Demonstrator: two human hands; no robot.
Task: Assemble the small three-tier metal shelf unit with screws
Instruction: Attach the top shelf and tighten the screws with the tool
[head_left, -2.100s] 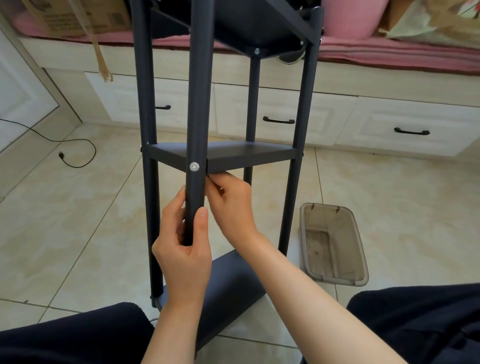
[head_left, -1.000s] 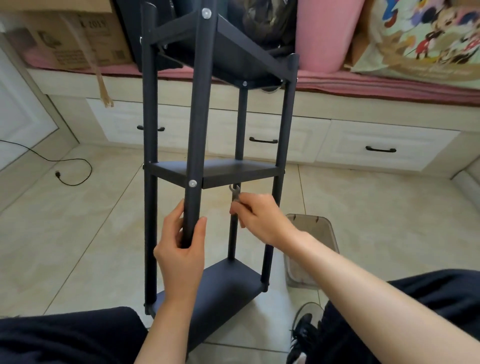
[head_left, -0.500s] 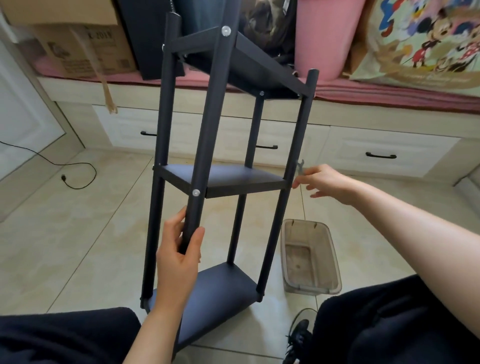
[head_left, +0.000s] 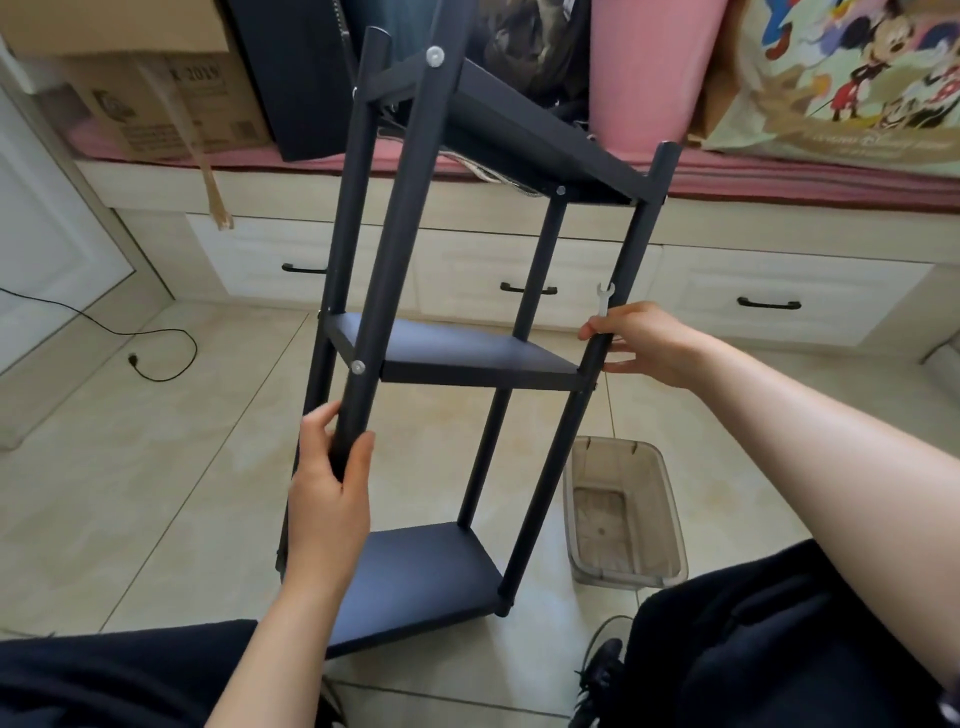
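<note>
Standing tilted on the tiled floor (head_left: 156, 493) between your knees, the black three-tier shelf unit (head_left: 467, 358) is leaning away from you toward the drawers. Your left hand (head_left: 327, 499) is wrapping the near post just below the middle-tier screw (head_left: 357, 367), fingers and thumb curled round the tube. Your right hand (head_left: 649, 343) is closing on the right-hand post just above the middle tier, while also pinching a small flat spanner (head_left: 604, 299) that is sticking up past your fingertips. Below that hand a clear plastic tray (head_left: 670, 519) is sitting on the tiles. As a judgement: with the frame tilting, a loosening grip could let it swing or topple, and the spanner, held only by a pinch, could slip out as you turn the unit.
</note>
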